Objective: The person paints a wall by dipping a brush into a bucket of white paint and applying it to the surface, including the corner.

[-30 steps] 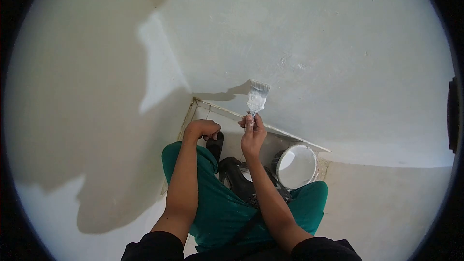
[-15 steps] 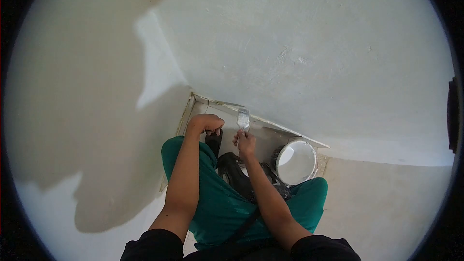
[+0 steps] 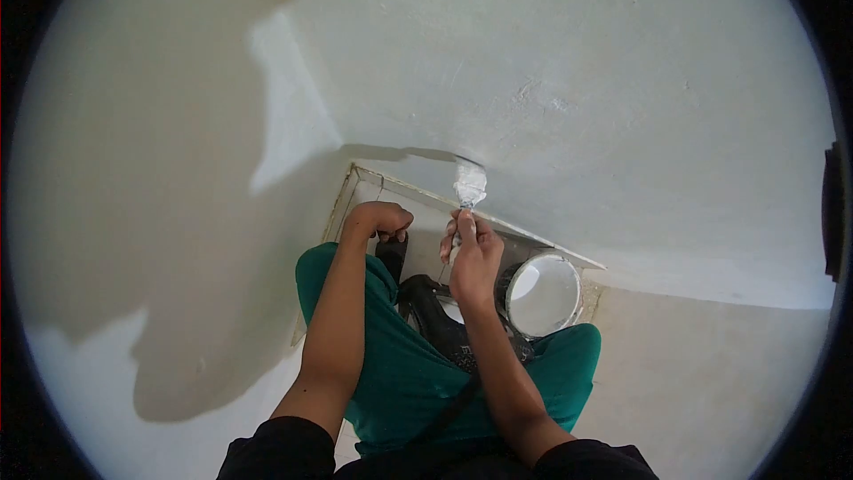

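Note:
My right hand (image 3: 475,258) grips the handle of a putty knife (image 3: 469,185), its blade pointing up and away from me. White paste coats the blade, which overlaps the lower part of the wall (image 3: 604,160) just above the skirting. With the wrist bent, my left hand (image 3: 380,217) is curled into a loose fist over a dark shoe (image 3: 391,258), in front of my left knee. A white bucket (image 3: 544,297) with a smeared rim stands to the right of my right forearm.
Two walls meet at a corner, with a low tiled skirting (image 3: 418,188) along their foot. Rough white patches (image 3: 542,98) mark the wall ahead. My legs in green trousers (image 3: 400,364) are spread on both sides, and a large shadow lies on the left wall (image 3: 115,178).
My right hand has moved up and slightly right, bringing the putty knife from above the floor to the wall. White paste shows more heavily on the blade. The left hand has barely moved.

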`<state>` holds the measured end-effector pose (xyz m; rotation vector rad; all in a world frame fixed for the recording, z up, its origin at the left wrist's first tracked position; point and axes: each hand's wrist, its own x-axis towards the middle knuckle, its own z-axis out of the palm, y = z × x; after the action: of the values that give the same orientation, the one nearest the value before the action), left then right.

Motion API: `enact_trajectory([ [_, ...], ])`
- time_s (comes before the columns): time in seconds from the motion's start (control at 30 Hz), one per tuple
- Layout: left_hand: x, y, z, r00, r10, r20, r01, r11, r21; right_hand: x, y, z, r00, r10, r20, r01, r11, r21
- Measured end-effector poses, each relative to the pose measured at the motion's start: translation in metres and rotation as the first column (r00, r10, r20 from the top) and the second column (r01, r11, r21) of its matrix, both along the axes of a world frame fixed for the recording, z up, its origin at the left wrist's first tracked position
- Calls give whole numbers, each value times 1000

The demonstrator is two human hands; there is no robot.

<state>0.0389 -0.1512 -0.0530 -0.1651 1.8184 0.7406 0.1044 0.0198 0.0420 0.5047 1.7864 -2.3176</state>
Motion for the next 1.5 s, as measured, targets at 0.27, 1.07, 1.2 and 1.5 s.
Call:
enact_trajectory([
  [0.27,-4,1,-7,1000,-11,-12,11,1000,2,16,-16,-38,957,-49,-285,55,998,12],
  [1.07,-13,77,-3,971,-210,-111,223,967,122,-10,229,-222,815,340,468,-561,265,784],
  [1.2,-21,130,34,944,-315,-103,325,941,99,-10,322,-180,836,228,498,-539,173,825],
  [1.5,-24,263,35,843,-534,-60,537,842,53,18,384,-202,682,-112,723,-702,177,690],
])
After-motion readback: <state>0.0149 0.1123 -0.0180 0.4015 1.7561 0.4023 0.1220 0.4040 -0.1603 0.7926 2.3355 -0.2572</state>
